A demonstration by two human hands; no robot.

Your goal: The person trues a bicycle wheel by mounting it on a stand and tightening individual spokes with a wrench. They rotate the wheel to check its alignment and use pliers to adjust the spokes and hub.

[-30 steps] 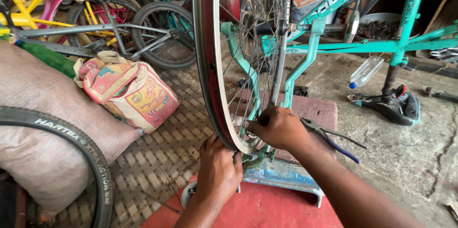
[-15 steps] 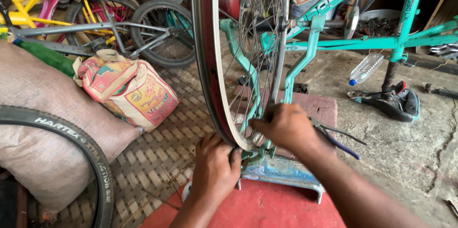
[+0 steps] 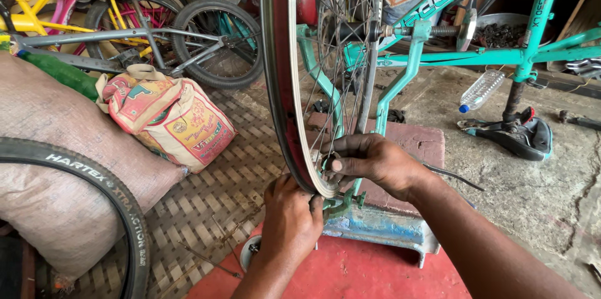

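Observation:
A bare bicycle wheel with a silver rim and thin spokes stands upright in a teal truing stand bolted to a blue metal base. My left hand is closed at the bottom of the rim, fingers curled by the stand's green adjuster. From the far side my right hand reaches in and pinches a small round tool on a spoke near the rim. Behind the right wrist a dark thin tool handle pokes out.
A printed sack and a big burlap sack lie left on a woven mat, with a black tyre in front. Bicycles crowd the back left. A teal bicycle frame, plastic bottle and black saddle sit right.
My right hand has shifted slightly down and left along the rim, fingers now pinched on the spoke tool. My left hand stays at the bottom of the rim.

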